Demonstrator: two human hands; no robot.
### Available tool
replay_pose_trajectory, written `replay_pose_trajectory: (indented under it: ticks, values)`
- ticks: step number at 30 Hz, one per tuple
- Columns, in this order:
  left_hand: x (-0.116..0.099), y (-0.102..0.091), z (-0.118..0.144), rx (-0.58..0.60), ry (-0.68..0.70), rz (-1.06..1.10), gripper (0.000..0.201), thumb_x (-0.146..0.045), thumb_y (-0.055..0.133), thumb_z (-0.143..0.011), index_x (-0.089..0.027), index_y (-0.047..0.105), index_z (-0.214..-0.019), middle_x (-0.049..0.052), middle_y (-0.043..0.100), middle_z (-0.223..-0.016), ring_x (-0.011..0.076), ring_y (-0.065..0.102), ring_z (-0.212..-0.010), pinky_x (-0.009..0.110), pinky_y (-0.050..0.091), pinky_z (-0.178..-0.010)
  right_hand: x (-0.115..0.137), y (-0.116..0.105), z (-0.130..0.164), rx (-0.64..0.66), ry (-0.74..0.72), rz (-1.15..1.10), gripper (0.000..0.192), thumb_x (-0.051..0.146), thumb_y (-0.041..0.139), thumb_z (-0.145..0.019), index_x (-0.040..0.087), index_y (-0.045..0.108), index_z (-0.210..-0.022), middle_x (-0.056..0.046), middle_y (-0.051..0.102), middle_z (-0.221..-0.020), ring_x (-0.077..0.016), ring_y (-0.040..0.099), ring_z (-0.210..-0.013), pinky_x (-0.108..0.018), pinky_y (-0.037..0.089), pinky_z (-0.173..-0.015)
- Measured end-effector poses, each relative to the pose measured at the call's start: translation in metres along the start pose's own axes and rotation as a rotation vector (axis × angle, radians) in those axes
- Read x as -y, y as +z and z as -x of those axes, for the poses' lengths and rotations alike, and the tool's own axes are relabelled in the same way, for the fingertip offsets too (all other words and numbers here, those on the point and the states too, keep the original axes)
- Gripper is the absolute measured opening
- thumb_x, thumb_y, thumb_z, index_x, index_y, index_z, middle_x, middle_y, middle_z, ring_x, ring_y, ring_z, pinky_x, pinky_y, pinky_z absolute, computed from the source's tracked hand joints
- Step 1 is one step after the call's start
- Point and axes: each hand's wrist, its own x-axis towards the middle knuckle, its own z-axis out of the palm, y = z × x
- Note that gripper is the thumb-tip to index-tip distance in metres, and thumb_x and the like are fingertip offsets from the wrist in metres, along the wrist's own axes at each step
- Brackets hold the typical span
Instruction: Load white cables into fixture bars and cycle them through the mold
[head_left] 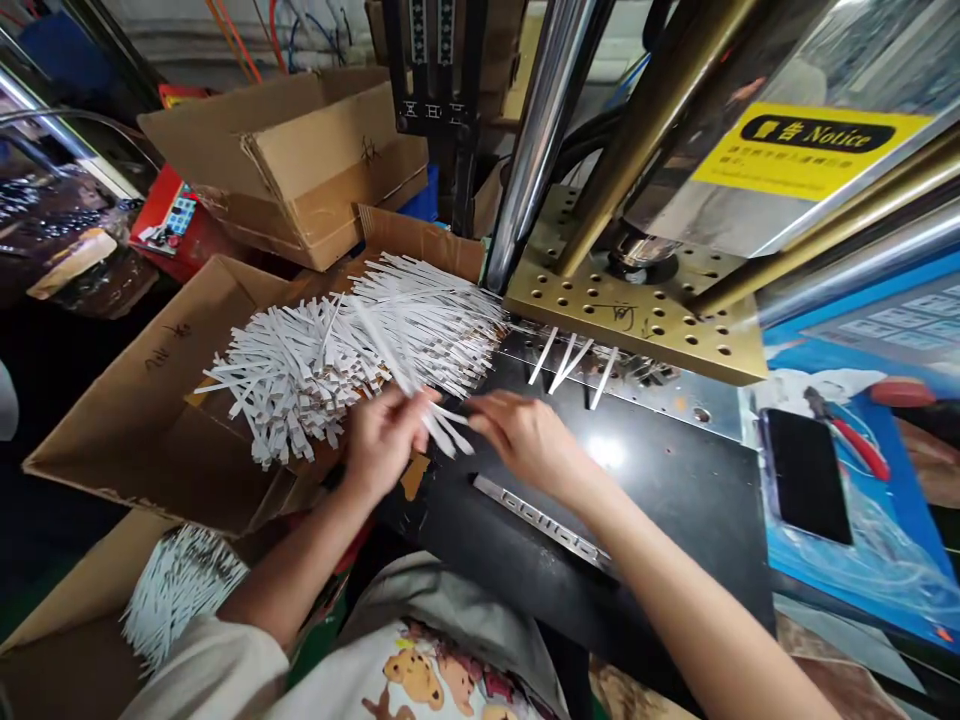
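My left hand (384,436) grips a small bunch of thin white strips (448,428) that fan out toward the right. My right hand (525,436) meets them from the right, its fingertips pinching the ends of the same strips. Both hands hover over the black work plate (675,480). Just left lies a big heap of white strips (352,345) piled on an open cardboard box (142,420). Several loose strips (571,362) lie at the edge of the brass perforated plate (637,310).
A press machine with chrome columns (540,130) and a yellow notice label (810,150) rises behind. A metal bar (544,520) lies on the black plate. A dark phone (806,475) and red-handled pliers (851,435) rest at right. More strips (176,590) fill a lower box; other cartons (300,160) stand behind.
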Motion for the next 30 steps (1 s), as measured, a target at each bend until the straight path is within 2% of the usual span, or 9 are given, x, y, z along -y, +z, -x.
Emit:
replay_pose_trajectory:
  ticks: [5, 7, 10, 15, 17, 19, 22, 26, 30]
  values:
    - [-0.011, -0.111, -0.055, -0.453, 0.138, -0.557, 0.042, -0.053, 0.065, -0.088, -0.013, 0.068, -0.076, -0.006, 0.050, -0.046, 0.0078, 0.043, -0.041, 0.022, 0.032, -0.045, 0.002, 0.016, -0.061, 0.079, 0.069, 0.291, 0.018, 0.026, 0.055, -0.100, 0.013, 0.067, -0.105, -0.014, 0.068, -0.103, -0.0277, 0.067, -0.097, -0.030, 0.047, -0.076]
    - [-0.010, -0.141, -0.071, -0.496, 0.160, -0.726, 0.046, -0.053, 0.069, -0.084, -0.013, 0.061, -0.062, -0.007, 0.043, -0.044, 0.0054, 0.036, -0.043, 0.023, 0.026, -0.050, 0.010, 0.027, -0.071, 0.058, 0.080, 0.323, 0.019, 0.021, 0.051, -0.100, 0.011, 0.065, -0.107, -0.017, 0.068, -0.102, -0.0288, 0.067, -0.096, -0.031, 0.047, -0.074]
    - [-0.007, -0.158, -0.083, -0.479, 0.189, -0.962, 0.043, -0.050, 0.076, -0.078, -0.013, 0.062, -0.063, -0.007, 0.043, -0.048, 0.0061, 0.033, -0.050, 0.027, 0.024, -0.059, 0.018, 0.035, -0.079, 0.039, 0.121, 0.334, 0.023, 0.011, 0.044, -0.097, 0.009, 0.063, -0.109, -0.019, 0.068, -0.100, -0.0295, 0.068, -0.093, -0.032, 0.047, -0.068]
    - [-0.011, -0.128, -0.073, -0.528, 0.342, -1.132, 0.052, -0.047, 0.066, -0.089, -0.004, 0.061, -0.118, 0.008, 0.061, -0.084, 0.0199, 0.051, -0.076, 0.033, 0.033, -0.068, 0.005, 0.023, -0.070, 0.058, 0.174, 0.313, 0.018, 0.014, 0.048, -0.096, 0.016, 0.065, -0.099, -0.013, 0.071, -0.095, -0.0266, 0.070, -0.082, -0.030, 0.042, -0.062]
    - [-0.012, -0.102, -0.065, -0.378, 0.428, -1.149, 0.035, -0.042, 0.064, -0.092, -0.013, 0.065, -0.111, 0.008, 0.063, -0.092, 0.0213, 0.055, -0.085, 0.033, 0.038, -0.074, -0.006, 0.015, -0.055, 0.044, 0.214, 0.300, 0.016, 0.016, 0.050, -0.096, 0.017, 0.066, -0.099, -0.011, 0.071, -0.096, -0.0252, 0.070, -0.083, -0.029, 0.039, -0.061]
    - [-0.011, -0.075, -0.060, -0.058, 0.523, -1.212, 0.014, -0.032, 0.064, -0.092, -0.019, 0.069, -0.091, 0.004, 0.064, -0.088, 0.0201, 0.058, -0.086, 0.032, 0.041, -0.077, -0.019, 0.009, -0.031, 0.032, 0.246, 0.292, 0.016, 0.016, 0.051, -0.095, 0.019, 0.067, -0.099, -0.009, 0.071, -0.097, -0.0237, 0.069, -0.084, -0.029, 0.037, -0.060]
    - [-0.004, -0.045, -0.067, 0.324, 0.574, -1.386, 0.024, -0.010, 0.050, -0.093, -0.018, 0.068, -0.079, 0.006, 0.064, -0.082, 0.0228, 0.058, -0.084, 0.034, 0.041, -0.075, -0.039, 0.003, 0.015, 0.034, 0.291, 0.305, 0.018, 0.015, 0.051, -0.095, 0.020, 0.068, -0.096, -0.007, 0.069, -0.092, -0.0224, 0.067, -0.078, -0.029, 0.036, -0.058]
    - [0.002, -0.040, -0.085, 0.412, 0.534, -1.468, 0.035, -0.003, 0.039, -0.090, -0.017, 0.065, -0.071, 0.008, 0.062, -0.074, 0.0240, 0.057, -0.081, 0.040, 0.040, -0.081, -0.055, 0.005, 0.089, -0.209, 0.337, 0.219, 0.019, 0.020, 0.049, -0.095, 0.021, 0.067, -0.096, -0.005, 0.068, -0.082, -0.0196, 0.064, -0.064, -0.029, 0.040, -0.055]
    - [-0.003, -0.033, -0.085, 0.488, 0.651, -1.248, 0.028, -0.017, 0.048, -0.095, -0.020, 0.070, -0.077, 0.004, 0.068, -0.080, 0.0211, 0.061, -0.082, 0.043, 0.039, -0.092, -0.036, 0.020, 0.151, -0.501, 0.396, 0.066, 0.012, 0.024, 0.053, -0.096, 0.023, 0.063, -0.088, -0.004, 0.072, -0.083, -0.0200, 0.069, -0.071, -0.030, 0.050, -0.062]
